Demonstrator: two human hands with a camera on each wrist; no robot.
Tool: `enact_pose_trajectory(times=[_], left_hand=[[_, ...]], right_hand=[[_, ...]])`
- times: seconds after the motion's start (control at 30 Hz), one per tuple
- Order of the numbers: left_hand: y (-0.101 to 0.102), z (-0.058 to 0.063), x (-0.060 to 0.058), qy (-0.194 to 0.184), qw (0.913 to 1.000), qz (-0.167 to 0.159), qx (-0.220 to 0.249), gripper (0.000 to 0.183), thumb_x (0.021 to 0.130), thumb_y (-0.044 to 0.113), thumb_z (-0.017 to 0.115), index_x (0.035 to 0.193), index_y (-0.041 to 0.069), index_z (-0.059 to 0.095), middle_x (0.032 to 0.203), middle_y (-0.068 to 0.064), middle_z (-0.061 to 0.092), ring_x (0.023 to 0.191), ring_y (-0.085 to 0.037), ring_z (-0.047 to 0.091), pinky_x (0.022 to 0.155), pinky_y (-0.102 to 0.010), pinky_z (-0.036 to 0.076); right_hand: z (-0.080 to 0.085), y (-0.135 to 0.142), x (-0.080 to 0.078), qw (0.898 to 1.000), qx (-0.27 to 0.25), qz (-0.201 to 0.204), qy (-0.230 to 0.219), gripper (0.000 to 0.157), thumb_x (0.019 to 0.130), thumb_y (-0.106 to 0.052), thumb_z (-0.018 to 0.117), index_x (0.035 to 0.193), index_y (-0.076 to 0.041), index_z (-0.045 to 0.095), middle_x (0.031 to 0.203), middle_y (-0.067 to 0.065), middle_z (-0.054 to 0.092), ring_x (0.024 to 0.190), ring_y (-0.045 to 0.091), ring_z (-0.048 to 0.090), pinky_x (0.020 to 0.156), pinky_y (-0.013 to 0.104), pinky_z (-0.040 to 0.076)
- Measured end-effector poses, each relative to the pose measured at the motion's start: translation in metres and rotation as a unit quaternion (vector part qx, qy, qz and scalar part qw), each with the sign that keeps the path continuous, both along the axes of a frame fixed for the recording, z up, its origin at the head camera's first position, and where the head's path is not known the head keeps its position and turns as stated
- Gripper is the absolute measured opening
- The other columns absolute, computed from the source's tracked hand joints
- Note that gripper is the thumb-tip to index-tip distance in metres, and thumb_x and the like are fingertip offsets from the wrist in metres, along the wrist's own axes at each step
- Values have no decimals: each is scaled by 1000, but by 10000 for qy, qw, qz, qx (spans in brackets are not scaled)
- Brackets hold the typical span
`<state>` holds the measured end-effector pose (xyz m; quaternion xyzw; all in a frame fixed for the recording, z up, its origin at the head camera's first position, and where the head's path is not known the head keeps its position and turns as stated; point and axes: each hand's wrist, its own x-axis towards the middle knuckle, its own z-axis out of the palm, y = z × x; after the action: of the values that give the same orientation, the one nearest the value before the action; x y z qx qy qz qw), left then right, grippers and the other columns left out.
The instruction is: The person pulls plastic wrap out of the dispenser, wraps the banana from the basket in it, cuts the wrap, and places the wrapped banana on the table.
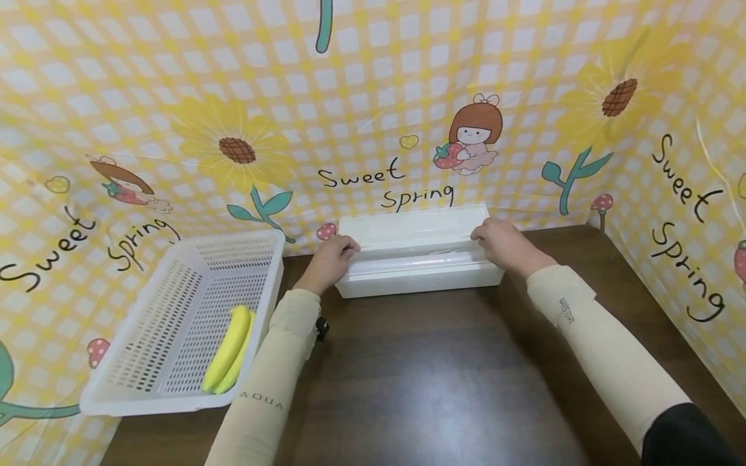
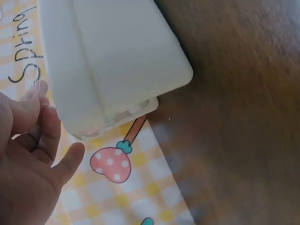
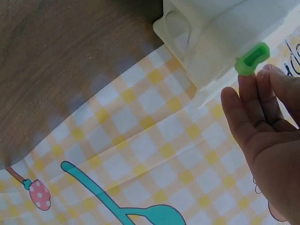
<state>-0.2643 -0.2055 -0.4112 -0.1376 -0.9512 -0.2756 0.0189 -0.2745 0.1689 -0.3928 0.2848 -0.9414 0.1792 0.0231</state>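
Observation:
A long white cling film dispenser [image 1: 422, 278] stands against the cloth backdrop with its lid [image 1: 410, 228] raised, and a roll of cling film [image 1: 408, 264] lies inside. My left hand [image 1: 333, 259] is at the left end, thumb and forefinger pinching a clear edge of film. In the left wrist view the left hand [image 2: 35, 140] is beside the dispenser's end. At the opposite end my right hand [image 1: 504, 244] pinches at the film's other side. Its fingertips are right by a green slider [image 3: 253, 59] in the right wrist view.
A white plastic basket [image 1: 192, 291] to the left holds yellow bananas [image 1: 230, 349]. All this stands on a dark wooden table [image 1: 419, 375], with a yellow checked cloth [image 1: 373, 97] rising behind and along both sides.

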Motion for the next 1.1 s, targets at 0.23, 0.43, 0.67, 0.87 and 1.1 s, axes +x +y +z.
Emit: enact_pose_trajectory(times=[0.23,0.43,0.67,0.87,1.1], left_hand=[[2,4,0,34,9996,-65,-274,13,103,6,56,104,1,68,102,-13,63,96,-29,58,91,-45,48],[2,1,1,154,9994,0,-324,12,105,10,54,103,4,64,101,-11,61,93,-27,57,89,-44,48],[0,-2,-1,494,9986,32,-167,11,104,7,55,104,3,65,103,-12,67,97,-27,62,91,-44,49],[0,-3,-3,706,9970,221,-222,12,103,5,54,104,4,66,104,-12,67,99,-28,62,90,-44,49],[2,1,-3,988,9941,327,-297,12,103,6,55,104,2,67,106,-13,69,102,-31,63,93,-45,48]], right_hand=[[2,2,0,9999,136,-91,-11,22,91,13,57,108,10,70,98,21,63,93,38,62,82,50,52],[-1,1,0,9990,219,-329,199,24,90,15,54,108,8,69,100,21,64,95,37,63,83,49,52],[-6,4,-3,9958,329,-354,783,21,85,17,58,101,9,68,94,20,64,89,37,62,78,48,53],[-2,3,-2,9918,253,-330,1206,18,83,18,60,96,8,67,88,20,63,83,37,62,72,48,54],[-1,5,-1,9905,167,-414,1299,17,83,18,62,93,5,64,91,19,65,83,37,64,70,48,54]])
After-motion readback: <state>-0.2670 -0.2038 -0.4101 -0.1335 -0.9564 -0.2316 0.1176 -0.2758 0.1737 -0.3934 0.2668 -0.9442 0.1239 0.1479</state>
